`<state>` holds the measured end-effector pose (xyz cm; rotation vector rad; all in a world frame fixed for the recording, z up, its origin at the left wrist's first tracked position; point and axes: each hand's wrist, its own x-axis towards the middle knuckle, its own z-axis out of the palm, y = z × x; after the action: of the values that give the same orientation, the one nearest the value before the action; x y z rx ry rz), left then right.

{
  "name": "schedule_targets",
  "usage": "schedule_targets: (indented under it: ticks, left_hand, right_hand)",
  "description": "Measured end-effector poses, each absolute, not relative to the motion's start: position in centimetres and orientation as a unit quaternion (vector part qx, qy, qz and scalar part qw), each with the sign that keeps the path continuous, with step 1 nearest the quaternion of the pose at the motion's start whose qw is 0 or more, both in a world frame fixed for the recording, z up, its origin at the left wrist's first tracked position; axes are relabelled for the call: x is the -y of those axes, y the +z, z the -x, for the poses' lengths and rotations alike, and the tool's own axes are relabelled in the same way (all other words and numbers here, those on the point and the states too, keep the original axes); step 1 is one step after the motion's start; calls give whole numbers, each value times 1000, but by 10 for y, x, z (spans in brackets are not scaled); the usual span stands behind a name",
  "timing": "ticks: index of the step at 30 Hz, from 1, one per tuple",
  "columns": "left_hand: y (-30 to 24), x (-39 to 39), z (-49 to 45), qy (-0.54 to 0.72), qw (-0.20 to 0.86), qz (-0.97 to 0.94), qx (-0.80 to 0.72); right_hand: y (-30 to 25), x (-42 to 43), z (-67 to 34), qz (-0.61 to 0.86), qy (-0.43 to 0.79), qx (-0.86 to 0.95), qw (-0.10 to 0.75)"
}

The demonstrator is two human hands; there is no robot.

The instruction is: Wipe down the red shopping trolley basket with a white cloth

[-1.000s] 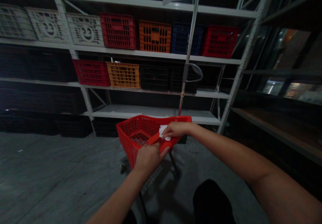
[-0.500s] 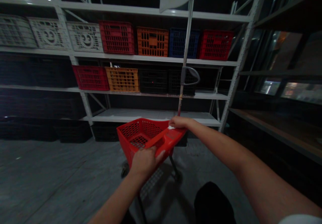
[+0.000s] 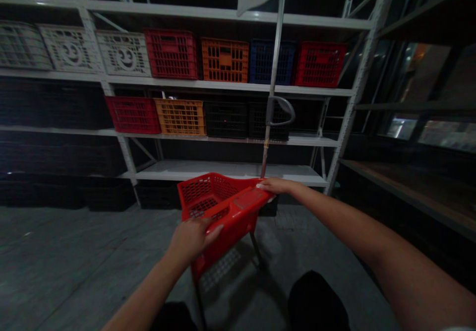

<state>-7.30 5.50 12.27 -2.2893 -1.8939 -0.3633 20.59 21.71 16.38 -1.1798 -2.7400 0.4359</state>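
Note:
A red plastic mesh shopping basket [image 3: 199, 192] stands on a thin wheeled frame in front of me. Its flat red handle [image 3: 243, 204] lies across the top. My left hand [image 3: 189, 239] grips the near side of the basket, with the thumb on the handle. My right hand [image 3: 278, 186] holds the far end of the handle, at the rim. A metal pole [image 3: 270, 127] with a grey loop grip rises behind the basket. The white cloth does not show and may be hidden under the handle or my right hand.
Grey steel shelving [image 3: 223, 85] in front holds rows of white, red, orange, blue and black crates. A concrete floor [image 3: 74, 256] spreads below and to the left. A wooden shelf [image 3: 409, 187] runs along the right. Dark shapes [image 3: 316, 301] sit at the bottom edge.
The white cloth seen by my right hand has gone from view. My left hand has slid left, and the red handle now lies flatter across the basket's top.

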Motion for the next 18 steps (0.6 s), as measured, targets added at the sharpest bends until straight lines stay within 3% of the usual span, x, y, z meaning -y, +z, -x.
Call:
schedule_targets:
  ticks: [6,13,18]
  left_hand:
    - [128,-60,103,-138,46,796,588]
    - [131,-70,124,-154,18,807,570]
    - [133,-76,148,-155,39,816,555]
  right_hand:
    - [170,-221,-232,421,61,902,73]
    - [136,-169,-183,473,-32,862,181]
    - [104,-161,-191,302,-117,902,285]
